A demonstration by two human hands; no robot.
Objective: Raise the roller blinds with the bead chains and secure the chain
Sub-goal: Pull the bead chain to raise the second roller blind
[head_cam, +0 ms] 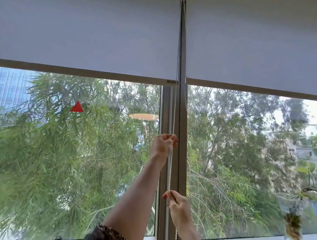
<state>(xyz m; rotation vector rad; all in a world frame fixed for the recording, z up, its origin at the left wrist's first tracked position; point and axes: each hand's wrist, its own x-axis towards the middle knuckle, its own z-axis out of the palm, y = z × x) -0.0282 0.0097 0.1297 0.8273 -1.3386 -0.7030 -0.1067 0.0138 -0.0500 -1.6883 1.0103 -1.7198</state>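
Head view is showing the left hand (pixel 163 143) pinching the vertical bead chain (pixel 174 117) mid-frame, directly above the right hand (pixel 177 202) gripping it lower.

head cam | faces forward, tilted up at window (pixel 74 150) | close, arm's reach | single view
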